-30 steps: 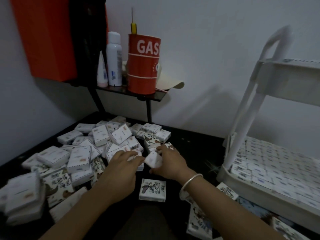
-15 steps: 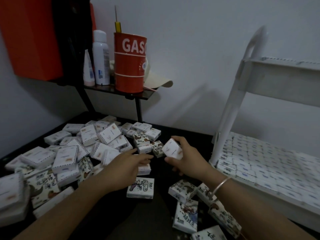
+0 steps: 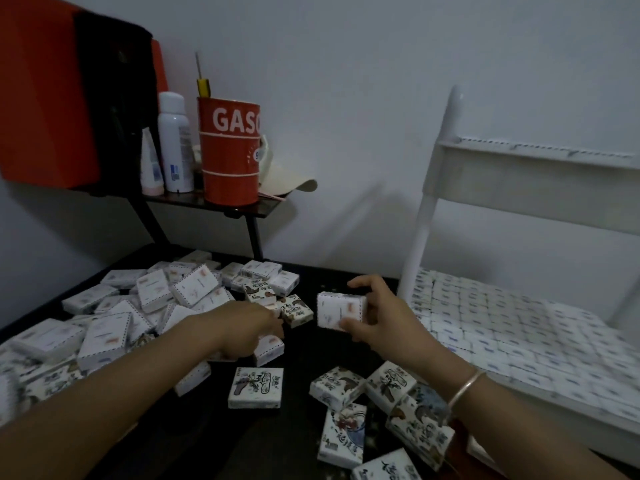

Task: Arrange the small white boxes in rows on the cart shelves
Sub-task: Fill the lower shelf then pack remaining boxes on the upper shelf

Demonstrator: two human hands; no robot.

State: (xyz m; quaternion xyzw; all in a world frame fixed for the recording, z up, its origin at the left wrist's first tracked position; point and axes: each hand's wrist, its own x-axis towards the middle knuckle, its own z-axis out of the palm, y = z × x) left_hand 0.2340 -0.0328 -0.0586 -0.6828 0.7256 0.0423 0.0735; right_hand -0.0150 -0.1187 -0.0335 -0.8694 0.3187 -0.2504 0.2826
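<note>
Filling most of the right side, the white cart (image 3: 420, 237) has its lower shelf (image 3: 554, 408) packed with small boxes in tidy rows. The upper shelf (image 3: 519, 188) shows only a thin line of box edges along its top, so how full it is cannot be told. By the look of it the job is well along but far from done. The dark bench (image 3: 207, 445) carries a big loose pile of boxes (image 3: 156, 306), and a handful more (image 3: 391, 386) lie scattered by the right forearm.

The right hand (image 3: 384, 323) is raised above the bench between pile and cart, its fingers and thumb grasping one white box (image 3: 341, 311). That box stands on edge, slightly tilted, its plain broad face turned to the camera and its longer side running roughly left to right. The left hand (image 3: 249, 329) reaches down into the pile's edge; whether its fingers have closed on anything cannot be told.
</note>
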